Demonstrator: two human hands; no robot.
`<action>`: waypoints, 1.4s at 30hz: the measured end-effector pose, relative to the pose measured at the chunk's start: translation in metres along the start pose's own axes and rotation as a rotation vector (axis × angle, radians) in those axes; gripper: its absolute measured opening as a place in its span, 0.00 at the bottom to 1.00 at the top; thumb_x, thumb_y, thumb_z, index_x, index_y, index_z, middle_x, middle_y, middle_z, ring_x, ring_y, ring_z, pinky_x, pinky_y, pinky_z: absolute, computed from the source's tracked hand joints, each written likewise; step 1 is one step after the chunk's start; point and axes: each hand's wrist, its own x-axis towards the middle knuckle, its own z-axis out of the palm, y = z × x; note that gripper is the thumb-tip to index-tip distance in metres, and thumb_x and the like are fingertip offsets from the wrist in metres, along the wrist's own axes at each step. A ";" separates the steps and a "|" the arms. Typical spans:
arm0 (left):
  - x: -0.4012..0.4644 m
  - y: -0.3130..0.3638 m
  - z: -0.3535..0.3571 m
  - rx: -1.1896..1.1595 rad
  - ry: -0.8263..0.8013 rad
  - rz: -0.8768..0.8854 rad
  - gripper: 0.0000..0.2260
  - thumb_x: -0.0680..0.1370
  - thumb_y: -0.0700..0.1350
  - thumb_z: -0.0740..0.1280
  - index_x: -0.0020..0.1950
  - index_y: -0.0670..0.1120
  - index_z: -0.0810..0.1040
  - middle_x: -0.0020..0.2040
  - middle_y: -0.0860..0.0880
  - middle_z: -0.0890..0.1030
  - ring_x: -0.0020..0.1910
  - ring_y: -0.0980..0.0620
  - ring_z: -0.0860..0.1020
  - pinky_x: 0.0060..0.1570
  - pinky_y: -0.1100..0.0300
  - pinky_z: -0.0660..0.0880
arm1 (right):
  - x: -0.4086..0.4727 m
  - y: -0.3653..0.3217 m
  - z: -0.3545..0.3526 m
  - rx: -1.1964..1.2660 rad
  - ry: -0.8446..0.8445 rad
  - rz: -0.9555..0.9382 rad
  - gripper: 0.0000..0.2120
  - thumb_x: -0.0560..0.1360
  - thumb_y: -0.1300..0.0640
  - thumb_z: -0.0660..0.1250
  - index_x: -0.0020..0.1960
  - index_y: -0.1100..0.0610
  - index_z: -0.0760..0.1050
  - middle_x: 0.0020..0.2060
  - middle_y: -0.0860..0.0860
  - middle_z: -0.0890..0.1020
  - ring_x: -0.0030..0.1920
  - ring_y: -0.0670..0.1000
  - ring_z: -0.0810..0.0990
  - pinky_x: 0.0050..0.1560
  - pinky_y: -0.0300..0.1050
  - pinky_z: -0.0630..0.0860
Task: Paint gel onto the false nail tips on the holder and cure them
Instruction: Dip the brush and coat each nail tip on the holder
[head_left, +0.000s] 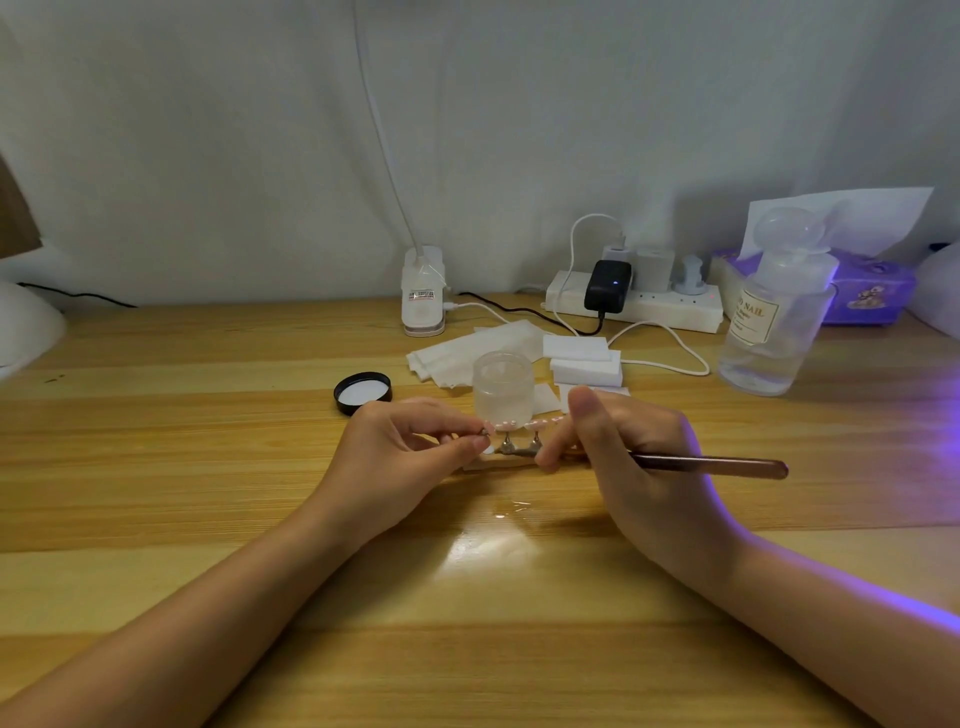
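A small nail holder with metal pegs stands on the wooden table at the centre. Pale pink false nail tips sit in a row on top of it. My left hand pinches the holder's left-end peg between thumb and fingertips. My right hand grips a rose-gold brush handle that sticks out to the right, its fingertips down by the holder's right end. The brush tip is hidden behind my fingers. An open frosted gel jar stands just behind the holder.
The jar's black lid lies to the left. White wipes and foam blocks lie behind. A clear liquid bottle, power strip with cables and a clip lamp base stand further back. Purple light shines from the right.
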 end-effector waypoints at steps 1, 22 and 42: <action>0.000 0.000 0.000 0.005 -0.002 0.006 0.07 0.69 0.37 0.73 0.41 0.48 0.84 0.40 0.49 0.83 0.41 0.50 0.80 0.42 0.60 0.77 | 0.000 -0.001 0.000 0.015 0.009 0.002 0.23 0.76 0.41 0.53 0.34 0.52 0.78 0.33 0.47 0.81 0.37 0.42 0.80 0.40 0.31 0.73; 0.000 0.003 0.001 -0.027 0.006 0.035 0.07 0.68 0.35 0.72 0.41 0.47 0.83 0.40 0.53 0.84 0.40 0.60 0.81 0.39 0.73 0.74 | 0.000 -0.002 0.001 0.036 -0.029 0.003 0.22 0.76 0.44 0.54 0.37 0.55 0.80 0.34 0.40 0.80 0.35 0.36 0.78 0.37 0.25 0.69; 0.003 -0.002 0.003 0.080 0.077 0.064 0.09 0.66 0.42 0.74 0.38 0.56 0.83 0.39 0.59 0.83 0.39 0.63 0.80 0.40 0.73 0.73 | 0.000 -0.006 0.000 0.174 0.020 0.109 0.21 0.77 0.46 0.58 0.32 0.55 0.78 0.26 0.52 0.79 0.30 0.40 0.77 0.34 0.27 0.68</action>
